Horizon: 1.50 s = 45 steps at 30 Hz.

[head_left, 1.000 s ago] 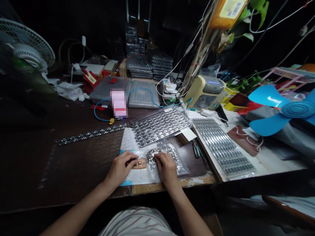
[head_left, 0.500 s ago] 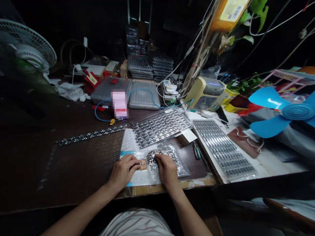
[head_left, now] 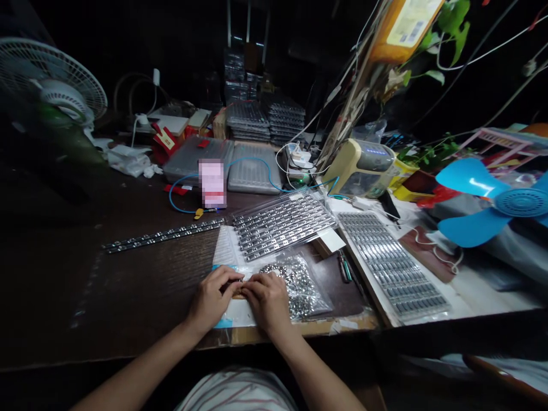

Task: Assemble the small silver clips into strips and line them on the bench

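My left hand [head_left: 213,298] and my right hand [head_left: 269,301] meet fingertip to fingertip over a small tan block [head_left: 240,296] near the table's front edge. The fingers of both are pinched, and whatever sits between them is too small and covered to name. Beneath them lies a white sheet [head_left: 240,315] with blue patches. A clear plastic bag [head_left: 323,297] lies right beside my right hand, with many small shiny metal parts [head_left: 302,288] in and at its mouth. Behind the hands, a clear tray [head_left: 285,225] carries rows of shiny metal pieces.
Left of the tray lies a narrow strip of metal pieces [head_left: 165,235]. A second filled tray [head_left: 391,262] and a blue-bladed fan [head_left: 514,202] are at right. A green-handled tool [head_left: 345,267], a phone-like blurred object [head_left: 213,184] and stacked trays [head_left: 248,121] are farther off.
My right hand has moved left from the metal parts at the bag to join my left hand over the tan block. My left hand stays at the block. The view has shifted slightly.
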Tool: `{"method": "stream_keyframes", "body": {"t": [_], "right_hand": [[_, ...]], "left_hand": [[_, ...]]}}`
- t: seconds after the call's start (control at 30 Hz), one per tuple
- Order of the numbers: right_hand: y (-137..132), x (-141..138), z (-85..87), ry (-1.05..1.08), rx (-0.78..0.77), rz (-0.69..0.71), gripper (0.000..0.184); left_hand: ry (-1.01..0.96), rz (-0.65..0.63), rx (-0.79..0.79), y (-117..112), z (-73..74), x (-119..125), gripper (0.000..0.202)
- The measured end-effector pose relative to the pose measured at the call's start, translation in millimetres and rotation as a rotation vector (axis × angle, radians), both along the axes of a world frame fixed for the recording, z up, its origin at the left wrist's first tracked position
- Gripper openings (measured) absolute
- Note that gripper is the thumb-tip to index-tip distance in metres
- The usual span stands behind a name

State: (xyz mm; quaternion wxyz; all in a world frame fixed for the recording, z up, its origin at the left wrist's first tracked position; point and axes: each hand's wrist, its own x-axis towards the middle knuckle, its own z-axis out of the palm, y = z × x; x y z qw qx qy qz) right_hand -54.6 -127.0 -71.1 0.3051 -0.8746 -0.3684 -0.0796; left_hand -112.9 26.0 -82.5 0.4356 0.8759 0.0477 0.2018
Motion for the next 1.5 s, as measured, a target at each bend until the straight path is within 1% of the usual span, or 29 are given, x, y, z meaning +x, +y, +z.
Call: {"method": "stream_keyframes", "body": {"t": [0.1,0.23,0.33,0.4,0.5,0.57,0.63,0.7,0.83,0.93,1.1,1.37,1.5], "right_hand": [[-2,0,0.1,-0.006,-0.044,0.005,0.012],[-19,10,3.8,-0.021,-0.086,-0.040,0.022],[-35,19,3.1,-0.070,-0.150,0.024,0.033],[-42,23,-0.5,-0.084,-0.160,0.063,0.032],[-45,24,-8.0,-0.068,-0.106,0.032,0.015],[-45,23,-12.0,-0.061,-0.061,0.001,0.012],[-43,23,-14.1,-0.063,-0.018,-0.035,0.013],[-43,22,-14.1,-0.068,0.024,-0.076,0.015],[-43,21,-10.4,-0.064,0.079,-0.125,0.017],[-44,20,-8.0,-0.040,0.093,-0.137,0.014],[-45,19,-8.3,-0.011,0.111,-0.131,0.014],[-46,22,-11.7,-0.007,0.136,-0.113,0.022],[-47,23,-10.3,-0.034,0.198,-0.091,0.026]], "left_hand": [[0.001,0.004,-0.013,0,-0.1,0,0.012],[0.012,0.018,-0.019,-1,0.3,1,0.013],[0.032,0.025,-0.026,-1,1.0,1,0.013],[0.046,0.030,-0.029,-1,2.3,1,0.013],[0.057,0.034,-0.042,-1,6.5,2,0.013],[0.060,0.034,-0.050,-1,10.6,4,0.014],[0.067,0.018,-0.037,-3,14.7,6,0.013],[0.069,-0.026,-0.005,-8,17.4,8,0.013],[0.035,-0.118,0.083,-19,16.6,8,0.014],[0.013,-0.123,0.144,-25,13.6,6,0.013],[0.001,-0.142,0.204,-26,11.4,6,0.012],[0.014,-0.164,0.232,-25,9.4,8,0.011],[0.014,-0.173,0.187,-28,8.0,5,0.011]]}}
